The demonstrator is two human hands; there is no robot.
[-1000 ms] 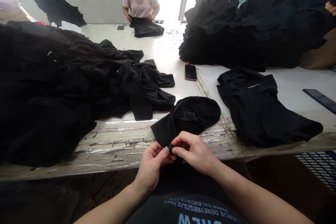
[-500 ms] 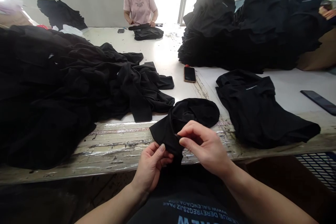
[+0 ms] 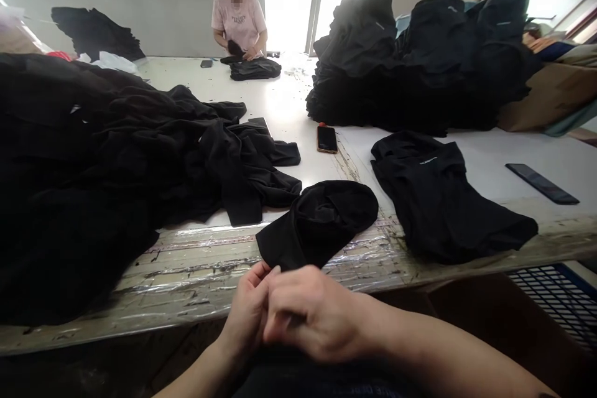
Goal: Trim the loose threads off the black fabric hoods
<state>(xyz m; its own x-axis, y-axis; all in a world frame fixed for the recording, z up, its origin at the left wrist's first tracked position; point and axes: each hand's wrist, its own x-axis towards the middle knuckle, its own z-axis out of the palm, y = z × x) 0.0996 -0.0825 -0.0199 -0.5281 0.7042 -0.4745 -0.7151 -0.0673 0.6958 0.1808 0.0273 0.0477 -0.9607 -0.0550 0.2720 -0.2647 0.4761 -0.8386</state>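
A black cloth garment [image 3: 321, 224], rounded at its far end, lies on the near part of the table and reaches to its front edge. At its near edge, my left hand [image 3: 249, 301] pinches the cloth; some of its fingers are hidden behind my other hand. My right hand [image 3: 314, 314] is closed and slightly blurred, crossing in front of the left. A small dark patch shows between its fingers, but I cannot make out what it is.
A heap of black garments [image 3: 102, 155] covers the left side. Another folded black garment [image 3: 433, 199] lies to the right, before a tall stack [image 3: 401, 74]. Phones [image 3: 327, 139] [image 3: 541, 183] rest on the table [image 3: 186, 261]. Across it, a person [image 3: 240, 22] handles black cloth.
My right hand has moved down and left, from the garment's opening to in front of my left hand. The view has shifted slightly. The person opposite has lifted some black cloth.
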